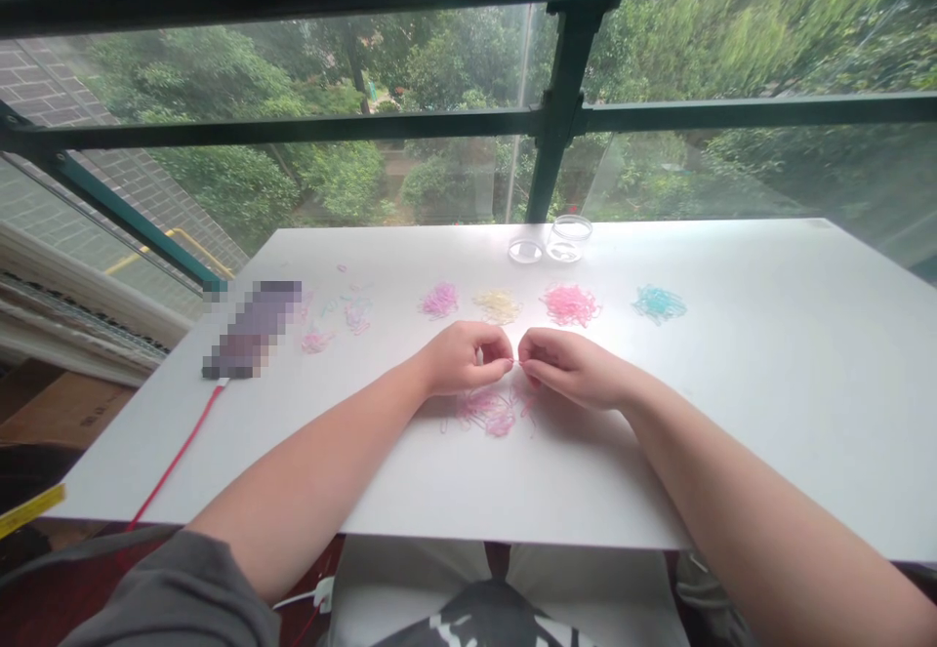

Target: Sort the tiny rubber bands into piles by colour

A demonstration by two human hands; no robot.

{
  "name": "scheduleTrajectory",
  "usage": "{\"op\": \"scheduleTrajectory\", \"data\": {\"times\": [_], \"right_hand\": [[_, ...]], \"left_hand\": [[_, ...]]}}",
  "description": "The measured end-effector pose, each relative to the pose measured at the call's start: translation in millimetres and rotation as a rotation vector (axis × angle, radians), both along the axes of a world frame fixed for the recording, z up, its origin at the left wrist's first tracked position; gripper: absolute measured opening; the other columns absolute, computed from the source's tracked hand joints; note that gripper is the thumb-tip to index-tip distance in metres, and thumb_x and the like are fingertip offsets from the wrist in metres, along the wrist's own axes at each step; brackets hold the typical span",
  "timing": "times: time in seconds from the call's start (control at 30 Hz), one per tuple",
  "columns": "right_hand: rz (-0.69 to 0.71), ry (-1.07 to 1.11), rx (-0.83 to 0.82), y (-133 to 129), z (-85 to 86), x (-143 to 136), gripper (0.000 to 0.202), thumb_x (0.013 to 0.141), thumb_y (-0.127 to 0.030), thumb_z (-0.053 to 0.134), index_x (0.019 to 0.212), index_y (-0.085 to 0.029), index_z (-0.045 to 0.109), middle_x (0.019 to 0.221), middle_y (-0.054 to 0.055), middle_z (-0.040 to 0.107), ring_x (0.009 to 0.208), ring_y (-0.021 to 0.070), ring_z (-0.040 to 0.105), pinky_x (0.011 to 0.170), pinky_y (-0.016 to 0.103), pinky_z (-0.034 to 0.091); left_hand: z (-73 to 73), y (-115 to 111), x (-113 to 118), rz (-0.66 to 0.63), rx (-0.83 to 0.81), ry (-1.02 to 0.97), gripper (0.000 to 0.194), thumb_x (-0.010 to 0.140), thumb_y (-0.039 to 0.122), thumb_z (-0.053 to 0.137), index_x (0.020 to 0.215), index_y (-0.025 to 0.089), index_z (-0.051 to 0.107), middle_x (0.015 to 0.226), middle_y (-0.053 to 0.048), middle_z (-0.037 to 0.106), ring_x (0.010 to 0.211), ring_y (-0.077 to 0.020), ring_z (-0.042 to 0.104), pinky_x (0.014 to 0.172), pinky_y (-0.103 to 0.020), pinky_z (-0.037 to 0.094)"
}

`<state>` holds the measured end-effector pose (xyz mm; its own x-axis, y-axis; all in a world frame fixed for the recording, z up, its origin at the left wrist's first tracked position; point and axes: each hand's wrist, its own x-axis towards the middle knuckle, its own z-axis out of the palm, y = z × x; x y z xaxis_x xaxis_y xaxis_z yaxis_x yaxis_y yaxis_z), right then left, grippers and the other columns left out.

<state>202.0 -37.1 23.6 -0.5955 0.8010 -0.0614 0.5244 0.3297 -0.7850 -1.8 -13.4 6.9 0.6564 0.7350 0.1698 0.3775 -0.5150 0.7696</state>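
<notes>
Your left hand (465,356) and right hand (567,366) meet at the middle of the white surface (768,374), fingertips almost touching. Both are pinched shut on a thin pink rubber band (515,362) stretched between them; it is too fine to make out more than a short line.

Just below your hands, at 6 o'clock from them, lies a loose mixed pile of bands (492,410), pink and purple, on the surface.

Beyond your hands, toward 12 o'clock, four sorted heaps sit in a row, well apart from each other: a purple heap (439,300) at about 11 o'clock, a yellow heap (499,305) near 12, a pink heap (570,304) at about 1, and a teal heap (659,303) farther out at 2 o'clock.

Behind the row, near the far edge, stand a clear round jar (569,237) and its clear lid (525,251) just beside it.

At 10 o'clock, scattered bands (337,320) lie strewn next to a blurred dark object (253,329), from which a red cable (176,462) runs off the near left edge.
</notes>
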Motion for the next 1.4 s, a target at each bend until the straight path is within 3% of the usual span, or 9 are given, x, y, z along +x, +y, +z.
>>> {"op": "scheduleTrajectory", "data": {"times": [0.17,0.73,1.07,1.13,1.3,1.4], "right_hand": [[0.001,-0.007,0.046,0.4,-3.4,-1.4,0.004,0.079,-0.022,0.050,0.080,-0.018,0.050,0.067,-0.002,0.053,0.059,0.0101,0.046,0.054,0.022,0.036],[-0.091,-0.025,0.162,2.8,-3.6,-3.7,0.009,0.076,-0.011,0.044,0.075,-0.019,0.047,0.065,-0.003,0.055,0.057,0.0095,0.046,0.054,0.022,0.035],[-0.178,0.106,0.093,16.3,-4.1,16.0,0.008,0.082,-0.018,0.043,0.075,-0.020,0.045,0.064,-0.003,0.055,0.057,0.0105,0.050,0.056,0.024,0.039],[-0.178,0.096,0.103,13.8,-6.2,11.0,0.007,0.082,-0.018,0.043,0.076,-0.019,0.046,0.064,-0.003,0.054,0.057,0.0105,0.049,0.055,0.024,0.038],[-0.126,0.081,0.173,6.5,-12.7,-4.4,0.005,0.079,-0.018,0.048,0.074,-0.018,0.050,0.063,-0.003,0.050,0.056,0.0093,0.044,0.052,0.022,0.034],[-0.124,0.153,0.159,5.8,-13.9,-6.7,0.006,0.079,-0.018,0.049,0.074,-0.018,0.050,0.062,-0.003,0.049,0.055,0.0090,0.043,0.051,0.022,0.033]], "left_hand": [[-1.3,0.4,0.2,0.016,0.021,-0.024,0.007,0.074,0.020,0.056,0.072,0.014,0.061,0.065,0.001,0.059,0.056,-0.0065,0.048,0.052,-0.018,0.037],[0.0,4.1,-0.3,0.040,0.095,-0.100,0.006,0.071,0.014,0.056,0.067,0.014,0.059,0.063,0.001,0.057,0.060,-0.0083,0.048,0.059,-0.021,0.037],[-7.3,21.8,-17.2,0.325,-0.005,-0.532,0.015,0.070,0.023,0.062,0.062,0.014,0.053,0.058,0.002,0.048,0.057,-0.0087,0.042,0.055,-0.022,0.034],[-7.9,18.6,-14.3,0.298,-0.004,-0.485,0.014,0.071,0.022,0.061,0.062,0.014,0.054,0.058,0.002,0.049,0.057,-0.0087,0.042,0.055,-0.022,0.035],[-4.3,3.8,-3.6,0.092,0.046,-0.168,0.006,0.071,0.018,0.059,0.066,0.014,0.059,0.063,0.000,0.056,0.060,-0.0089,0.048,0.059,-0.023,0.038],[-2.1,0.7,-1.3,0.063,0.058,-0.115,0.005,0.071,0.016,0.058,0.067,0.014,0.059,0.063,0.000,0.057,0.059,-0.0087,0.049,0.059,-0.022,0.039]]}}
